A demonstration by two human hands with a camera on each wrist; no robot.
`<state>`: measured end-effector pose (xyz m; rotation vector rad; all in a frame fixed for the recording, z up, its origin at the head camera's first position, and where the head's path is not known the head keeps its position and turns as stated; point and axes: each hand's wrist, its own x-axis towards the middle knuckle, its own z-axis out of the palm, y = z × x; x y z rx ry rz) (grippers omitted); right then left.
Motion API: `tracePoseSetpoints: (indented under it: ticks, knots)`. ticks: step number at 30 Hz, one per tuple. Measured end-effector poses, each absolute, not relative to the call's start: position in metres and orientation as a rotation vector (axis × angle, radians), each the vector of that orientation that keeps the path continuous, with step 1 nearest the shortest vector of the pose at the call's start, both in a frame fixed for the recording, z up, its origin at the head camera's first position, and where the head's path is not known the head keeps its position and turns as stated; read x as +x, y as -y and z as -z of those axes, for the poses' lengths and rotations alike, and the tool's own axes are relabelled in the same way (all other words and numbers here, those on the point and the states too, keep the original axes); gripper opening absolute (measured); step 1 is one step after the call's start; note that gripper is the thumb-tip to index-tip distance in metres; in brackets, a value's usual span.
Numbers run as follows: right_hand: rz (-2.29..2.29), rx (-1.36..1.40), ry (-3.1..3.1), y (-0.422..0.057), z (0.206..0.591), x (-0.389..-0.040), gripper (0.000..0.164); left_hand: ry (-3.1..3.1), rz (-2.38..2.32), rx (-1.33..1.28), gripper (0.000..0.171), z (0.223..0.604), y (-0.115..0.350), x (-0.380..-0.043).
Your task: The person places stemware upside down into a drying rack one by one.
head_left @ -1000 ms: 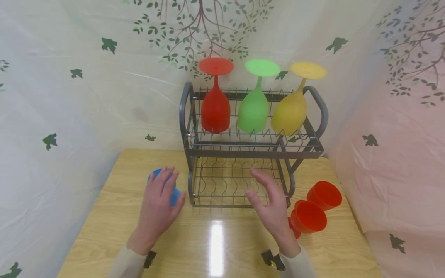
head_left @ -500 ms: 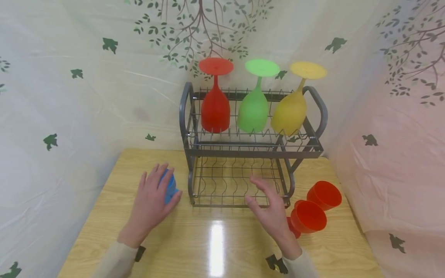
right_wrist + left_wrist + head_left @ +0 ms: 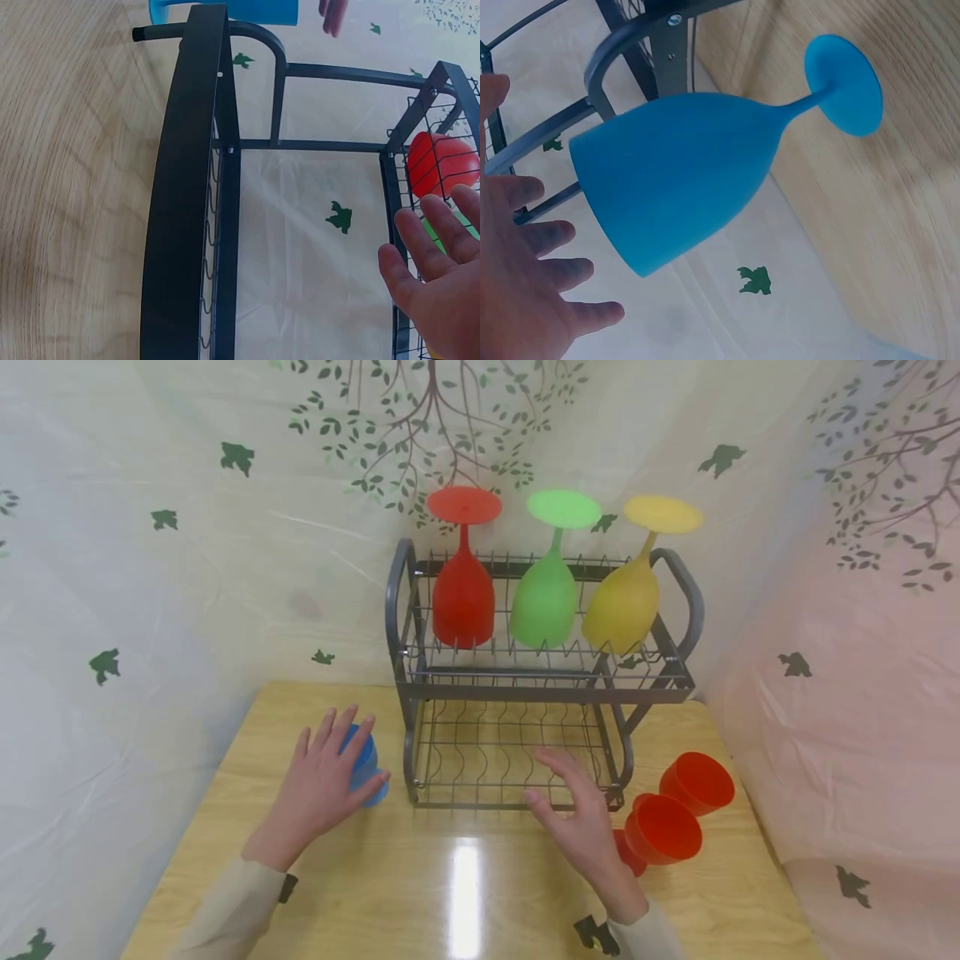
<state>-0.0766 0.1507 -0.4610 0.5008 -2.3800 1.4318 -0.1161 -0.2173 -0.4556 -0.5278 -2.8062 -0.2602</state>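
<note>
A blue plastic goblet (image 3: 365, 762) stands upright on the table, left of the dish rack (image 3: 547, 695). My left hand (image 3: 318, 781) hovers above and to the left of it with fingers spread; in the left wrist view a gap separates these fingers from the rim of the blue goblet (image 3: 682, 169). My right hand (image 3: 581, 827), its fingers loosely bent, hangs in front of the lower tier and grips nothing. Upside down on the upper tier are a red goblet (image 3: 463, 602), a green goblet (image 3: 544, 603) and a yellow goblet (image 3: 622, 610), which leans to the right.
Two red goblets (image 3: 663, 831) (image 3: 697, 783) stand at the table's right, beside my right hand. The lower tier (image 3: 483, 756) is bare wire. A patterned plastic sheet (image 3: 187, 593) walls the table (image 3: 397, 893) at the back and sides.
My left hand has shifted left and its fingers have spread, showing more of the blue goblet, which stays in place. My right hand has dropped slightly.
</note>
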Motion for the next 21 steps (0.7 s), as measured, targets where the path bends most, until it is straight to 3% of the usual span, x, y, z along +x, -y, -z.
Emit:
tracePoseSetpoints:
  ticks: [21]
  knots:
    - [-1.436,0.551,2.365,-0.143,0.460,-0.080,0.052,3.012,0.228,-0.608,0.072,0.452,0.230,-0.136]
